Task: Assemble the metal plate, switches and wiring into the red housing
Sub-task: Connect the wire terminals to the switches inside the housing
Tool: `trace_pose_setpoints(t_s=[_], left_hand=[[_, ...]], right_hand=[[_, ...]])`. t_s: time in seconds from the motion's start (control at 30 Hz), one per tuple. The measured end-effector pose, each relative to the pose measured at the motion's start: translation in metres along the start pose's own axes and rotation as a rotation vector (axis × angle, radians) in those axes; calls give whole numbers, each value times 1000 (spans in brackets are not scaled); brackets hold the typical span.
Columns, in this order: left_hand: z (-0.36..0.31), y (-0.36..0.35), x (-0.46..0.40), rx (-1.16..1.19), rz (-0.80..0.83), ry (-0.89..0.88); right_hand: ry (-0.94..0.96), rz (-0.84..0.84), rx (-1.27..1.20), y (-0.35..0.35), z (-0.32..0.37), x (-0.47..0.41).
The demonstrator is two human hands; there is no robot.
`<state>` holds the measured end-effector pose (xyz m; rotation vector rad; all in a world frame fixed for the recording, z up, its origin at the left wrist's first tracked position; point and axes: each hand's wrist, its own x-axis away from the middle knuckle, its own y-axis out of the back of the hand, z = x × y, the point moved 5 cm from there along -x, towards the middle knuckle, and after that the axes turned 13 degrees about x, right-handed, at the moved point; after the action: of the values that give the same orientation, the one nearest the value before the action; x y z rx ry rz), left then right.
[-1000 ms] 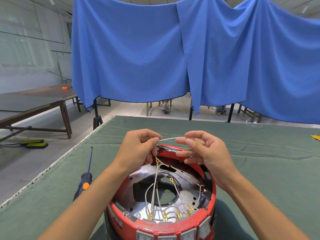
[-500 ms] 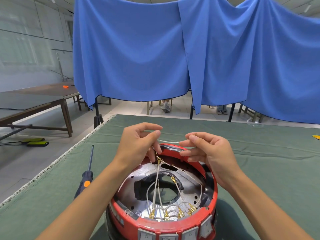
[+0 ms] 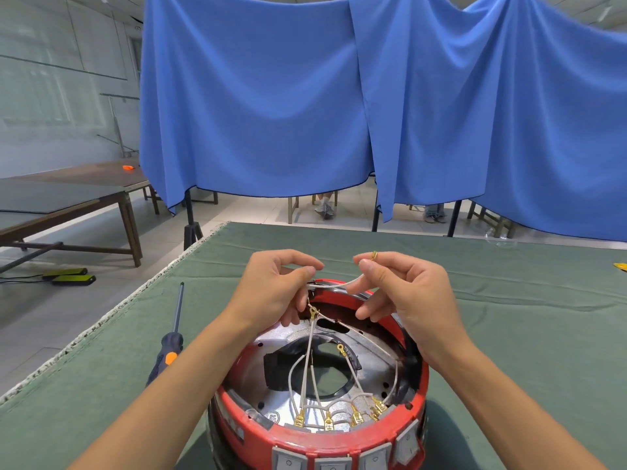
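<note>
Green table cloth (image 3: pixel 509 317) — both hands pinch white wire (image 3: pixel 334 285) above red housing (image 3: pixel 315 439).

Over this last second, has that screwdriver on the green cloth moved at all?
No. The screwdriver lies at the same spot left of the red housing, tip pointing away along the cloth edge; only the hands changed.

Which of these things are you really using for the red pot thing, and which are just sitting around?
For the job:
red housing
metal plate
white wire, pinched between left hand and right hand
grey switches
brass terminals

Just lying about:
screwdriver on the green table
blue curtain
brown table
</note>
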<state>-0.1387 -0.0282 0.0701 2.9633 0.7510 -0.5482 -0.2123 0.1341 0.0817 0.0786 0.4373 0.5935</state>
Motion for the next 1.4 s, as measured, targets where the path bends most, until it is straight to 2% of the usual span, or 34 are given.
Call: trace_pose_setpoints(t_s=[0.13,0.33,0.57,0.73,0.8,0.93,1.03,1.17,1.4], left_hand=[[-5,-6,2,15,64,-36],[-10,-4,3,29,43,-41],[-9,14,-1,-15,-130,-4],[-12,35,-2,-183,-299,-98],[-10,39,-1,-250,-316,-108],[-6,35,-3,-399,-235,-100],[8,29,-7,-567,-107,7],[20,28,-8,-641,-16,158],[17,27,-8,-658,13,205]], right_hand=[[-78,-137,107,5,-9,-2],[-123,-175,137,-3,-12,-6],[-45,-8,497,-38,9,-22],[-100,260,815,-66,11,-25],[-85,313,994,-76,4,-20],[-110,353,1132,-83,-12,-14],[-103,328,1215,-83,-18,-10],[-108,227,1249,-80,-19,-13],[-12,177,1331,-84,-14,-14]])
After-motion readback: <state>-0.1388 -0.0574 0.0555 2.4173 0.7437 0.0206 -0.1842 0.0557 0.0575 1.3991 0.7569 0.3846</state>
